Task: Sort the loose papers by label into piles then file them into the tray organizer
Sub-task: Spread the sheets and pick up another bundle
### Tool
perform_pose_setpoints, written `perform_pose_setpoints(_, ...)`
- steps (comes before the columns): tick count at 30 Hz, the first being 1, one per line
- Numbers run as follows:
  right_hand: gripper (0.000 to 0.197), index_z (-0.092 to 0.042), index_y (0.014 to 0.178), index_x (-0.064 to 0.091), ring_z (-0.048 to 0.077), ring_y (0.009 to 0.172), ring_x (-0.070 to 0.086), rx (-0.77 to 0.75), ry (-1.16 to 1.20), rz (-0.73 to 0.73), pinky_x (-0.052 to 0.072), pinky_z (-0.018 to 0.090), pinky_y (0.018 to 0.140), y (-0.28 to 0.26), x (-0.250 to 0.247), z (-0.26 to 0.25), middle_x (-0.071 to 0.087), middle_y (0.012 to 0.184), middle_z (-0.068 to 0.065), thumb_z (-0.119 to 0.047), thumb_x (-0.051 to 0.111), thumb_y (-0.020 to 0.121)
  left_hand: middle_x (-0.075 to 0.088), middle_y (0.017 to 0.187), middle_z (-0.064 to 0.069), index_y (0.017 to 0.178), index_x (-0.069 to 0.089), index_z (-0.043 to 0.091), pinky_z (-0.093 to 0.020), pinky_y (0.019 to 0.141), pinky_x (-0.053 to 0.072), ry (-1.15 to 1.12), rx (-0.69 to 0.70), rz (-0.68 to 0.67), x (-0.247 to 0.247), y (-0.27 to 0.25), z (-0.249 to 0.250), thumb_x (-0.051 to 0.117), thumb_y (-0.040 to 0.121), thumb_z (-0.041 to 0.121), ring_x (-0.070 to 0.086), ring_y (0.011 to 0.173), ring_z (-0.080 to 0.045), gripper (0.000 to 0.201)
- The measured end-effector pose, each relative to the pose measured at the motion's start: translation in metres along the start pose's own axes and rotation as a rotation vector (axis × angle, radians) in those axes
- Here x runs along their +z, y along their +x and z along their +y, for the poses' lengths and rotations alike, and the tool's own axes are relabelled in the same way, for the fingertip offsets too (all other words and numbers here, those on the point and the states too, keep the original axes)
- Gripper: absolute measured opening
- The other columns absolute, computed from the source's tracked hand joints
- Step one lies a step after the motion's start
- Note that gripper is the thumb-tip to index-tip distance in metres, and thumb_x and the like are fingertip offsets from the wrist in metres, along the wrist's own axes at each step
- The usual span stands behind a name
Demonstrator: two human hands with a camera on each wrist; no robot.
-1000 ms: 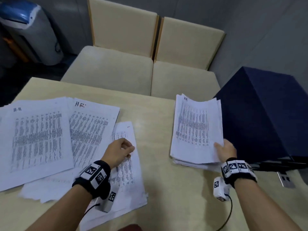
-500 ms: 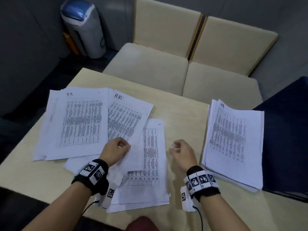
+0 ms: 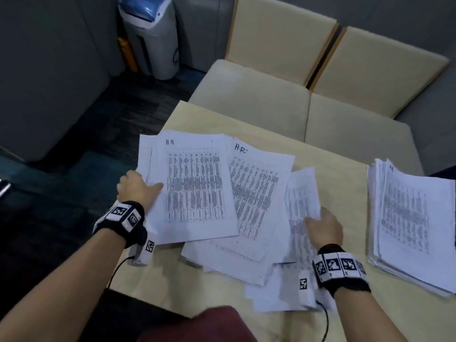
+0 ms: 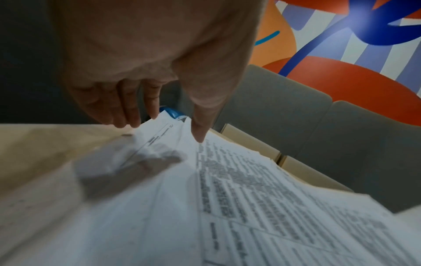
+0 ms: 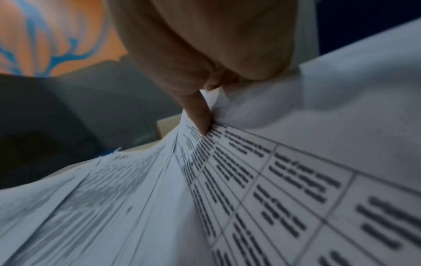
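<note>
Loose printed papers lie fanned over the middle of the beige table; the top sheets carry handwritten "H.R" labels. At the fan's left edge is my left hand, its thumb lying on the top sheet. The left wrist view shows the left hand with straight fingers against the paper's edge and the thumb pressing on top. My right hand grips the fan's right edge, where the sheets curl up. In the right wrist view the right hand has its thumb on the print and its fingers hidden behind the sheets.
A thick squared stack of papers lies at the table's right side. Two beige chairs stand behind the table. A grey bin with a blue lid stands on the floor at far left. The table's near edge runs close below my wrists.
My right hand left the right stack and came to the loose fan's right edge. My left hand slid from the fan's middle to its left edge. The view swung left.
</note>
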State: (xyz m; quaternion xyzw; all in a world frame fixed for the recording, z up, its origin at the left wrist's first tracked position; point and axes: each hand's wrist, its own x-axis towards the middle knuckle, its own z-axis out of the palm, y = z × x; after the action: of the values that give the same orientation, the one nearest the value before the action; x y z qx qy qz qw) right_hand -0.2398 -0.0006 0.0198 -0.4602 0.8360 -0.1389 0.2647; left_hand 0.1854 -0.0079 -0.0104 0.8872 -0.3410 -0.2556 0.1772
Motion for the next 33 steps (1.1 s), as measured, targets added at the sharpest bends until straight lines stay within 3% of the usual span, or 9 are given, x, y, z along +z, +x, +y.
perform_pose_setpoints(5,0.021,0.002,0.098,0.057,0.028,0.076,0.050,-0.272,0.073,0.506,0.042,0.039,0.068,-0.033,-0.070,-0.079,0.065,0.092,0.024,-0.019,0.061,0.097,0.045,0.133,-0.022,0.129,0.047,-0.002,-0.046,0.103,0.043,-0.022,0.060,-0.053,0.007,0.014,-0.009,0.083,0.073,0.042,0.045,0.122,-0.038,0.080)
perform_pose_setpoints(8,0.028,0.000,0.089,0.056,0.021,0.076,0.054,-0.384,0.376,0.586,0.048,0.040,0.072,-0.038,-0.098,-0.124,0.061,0.082,0.005,-0.027,0.066,0.089,0.041,0.135,-0.022,0.130,0.045,-0.002,-0.051,0.103,0.042,-0.010,0.035,-0.030,0.013,0.015,0.000,0.085,0.070,0.046,0.041,0.126,-0.038,0.087)
perform_pose_setpoints(13,0.019,-0.010,0.110,0.067,0.007,0.086,0.068,-0.330,0.713,0.302,0.056,0.025,0.079,-0.033,-0.080,-0.156,0.072,0.101,-0.002,-0.012,0.070,0.091,0.037,0.141,-0.023,0.138,0.034,-0.005,-0.058,0.098,0.043,0.002,-0.089,0.007,0.009,0.021,0.008,0.086,0.066,0.054,0.037,0.130,-0.038,0.107)
perform_pose_setpoints(15,0.026,-0.010,0.118,0.068,0.011,0.092,0.070,-0.218,0.691,0.186,0.056,0.026,0.081,-0.024,-0.051,-0.144,0.073,0.108,0.002,-0.007,0.069,0.092,0.037,0.142,-0.024,0.138,0.034,-0.005,-0.059,0.100,0.042,-0.019,-0.097,-0.007,0.007,0.026,0.008,0.087,0.065,0.053,0.037,0.131,-0.039,0.108)
perform_pose_setpoints(18,0.034,-0.006,0.125,0.067,0.026,0.108,0.069,-0.047,0.588,0.112,0.054,0.039,0.098,-0.013,-0.004,-0.108,0.071,0.118,0.007,-0.007,0.069,0.092,0.045,0.138,-0.025,0.135,0.040,-0.004,-0.056,0.103,0.042,-0.088,-0.084,-0.097,0.008,0.036,0.003,0.088,0.060,0.056,0.043,0.128,-0.041,0.107)
perform_pose_setpoints(21,0.047,0.000,0.140,0.054,0.032,0.128,0.057,0.118,0.438,-0.003,0.043,0.035,0.102,-0.014,0.027,-0.072,0.059,0.141,0.016,-0.012,0.065,0.097,0.064,0.118,-0.015,0.118,0.054,0.008,-0.050,0.089,0.054,-0.158,-0.011,-0.197,0.009,0.040,-0.004,0.083,0.048,0.065,0.062,0.105,-0.037,0.095)
perform_pose_setpoints(26,0.052,-0.005,0.136,0.052,0.030,0.114,0.060,0.266,0.538,-0.149,0.048,0.035,0.084,-0.003,0.051,-0.042,0.062,0.131,0.010,-0.021,0.074,0.092,0.056,0.132,-0.015,0.132,0.043,0.003,-0.040,0.095,0.048,-0.300,0.002,-0.334,0.011,0.029,0.005,0.087,0.075,0.023,0.055,0.120,-0.034,0.075)
perform_pose_setpoints(31,0.077,-0.008,0.129,0.064,0.032,0.114,0.064,0.334,0.451,-0.302,0.049,0.049,0.103,0.022,0.060,-0.026,0.068,0.128,0.008,-0.040,0.092,0.066,0.059,0.130,-0.010,0.131,0.049,0.004,-0.048,0.103,0.047,-0.394,-0.008,-0.460,0.029,0.032,0.011,0.085,0.077,0.014,0.057,0.120,-0.032,0.065)
perform_pose_setpoints(33,0.072,-0.006,0.128,0.066,0.033,0.112,0.067,0.292,0.442,-0.325,0.050,0.052,0.105,0.028,0.058,-0.024,0.070,0.127,0.011,-0.037,0.091,0.068,0.064,0.124,-0.009,0.127,0.054,0.007,-0.051,0.102,0.049,-0.431,0.002,-0.506,0.033,0.035,0.013,0.084,0.076,0.010,0.061,0.115,-0.032,0.059)
